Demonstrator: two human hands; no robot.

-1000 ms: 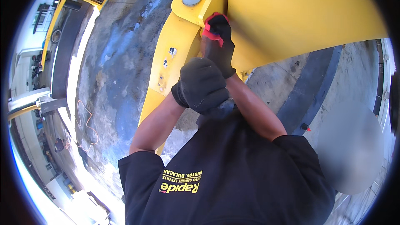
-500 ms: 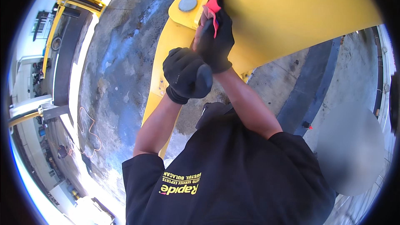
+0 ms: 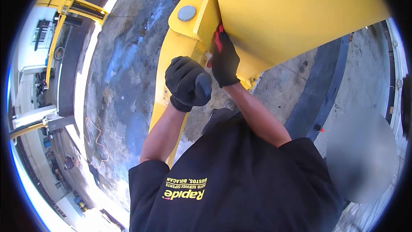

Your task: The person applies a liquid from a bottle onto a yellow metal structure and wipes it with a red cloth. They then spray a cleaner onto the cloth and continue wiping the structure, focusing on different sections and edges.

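A red cloth (image 3: pixel 219 38) is pressed by my black-gloved right hand (image 3: pixel 226 61) into the corner where a yellow upright post (image 3: pixel 296 13) meets a yellow bracket (image 3: pixel 207 13). The glove hides most of the cloth, and only a strip shows above the fingers. To its left, my left hand (image 3: pixel 188 81), also in a black glove, is closed in a fist in front of the yellow lift arm (image 3: pixel 165 62). Nothing sticks out of that fist. A round grey pin head (image 3: pixel 186 13) sits on the arm's rounded end, beyond both hands.
Stained concrete floor (image 3: pixel 122 64) lies to the left, with a thin orange hose (image 3: pixel 102 146) on it. Another yellow lift frame (image 3: pixel 64 4) stands at the far left. A dark floor strip (image 3: pixel 315 77) runs on the right, near a small red-and-black object (image 3: pixel 319 128).
My right hand has moved down along the bracket with the red cloth. My left fist has shifted slightly left and away from the right hand.
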